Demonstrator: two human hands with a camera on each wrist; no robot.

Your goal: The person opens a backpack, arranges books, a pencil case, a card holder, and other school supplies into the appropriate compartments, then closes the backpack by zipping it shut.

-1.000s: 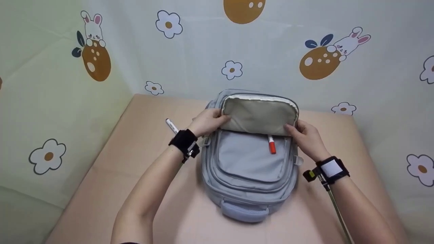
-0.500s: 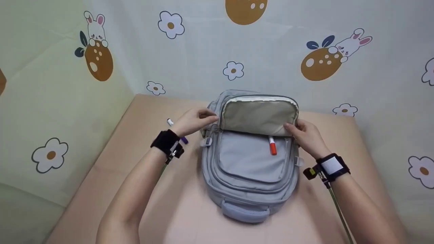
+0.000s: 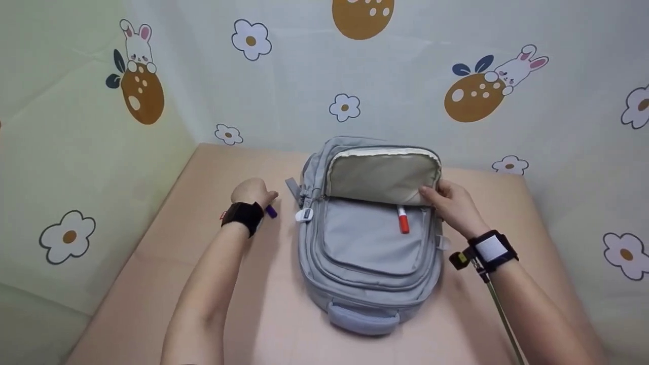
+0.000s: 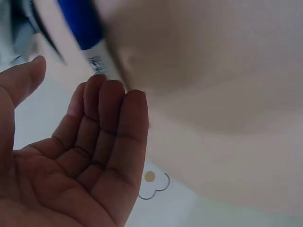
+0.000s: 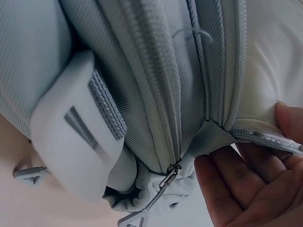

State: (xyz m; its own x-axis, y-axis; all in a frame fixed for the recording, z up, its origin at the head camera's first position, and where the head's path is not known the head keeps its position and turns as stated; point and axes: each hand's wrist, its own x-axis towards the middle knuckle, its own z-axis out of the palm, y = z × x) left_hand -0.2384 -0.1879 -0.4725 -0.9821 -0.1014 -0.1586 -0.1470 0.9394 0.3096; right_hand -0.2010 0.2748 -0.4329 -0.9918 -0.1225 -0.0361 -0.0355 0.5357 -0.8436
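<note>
A grey backpack [image 3: 372,284] lies on the table, its front pocket unzipped and the pocket flap [image 3: 383,175] folded back to show a beige lining. My right hand [image 3: 454,205] pinches the flap's right edge, thumb on the lining and fingers beneath, as the right wrist view also shows. From under the flap sticks a red-capped marker [image 3: 403,223]. Left of the backpack, my left hand [image 3: 251,192] reaches down over a second marker, whose dark cap [image 3: 272,211] looks purple here and blue in the left wrist view. There, its fingertips overlap the white barrel [image 4: 99,61], thumb held apart.
The backpack's carry handle [image 3: 364,317] faces the near side. Zipper pulls [image 5: 134,218] and a pale strap tab [image 5: 71,127] hang along its right side. A patterned curtain [image 3: 294,86] borders the pink-beige table [image 3: 152,274] at the back and left.
My left hand has let go of the flap's left edge and moved left and down to the marker on the table. My right hand stays on the flap.
</note>
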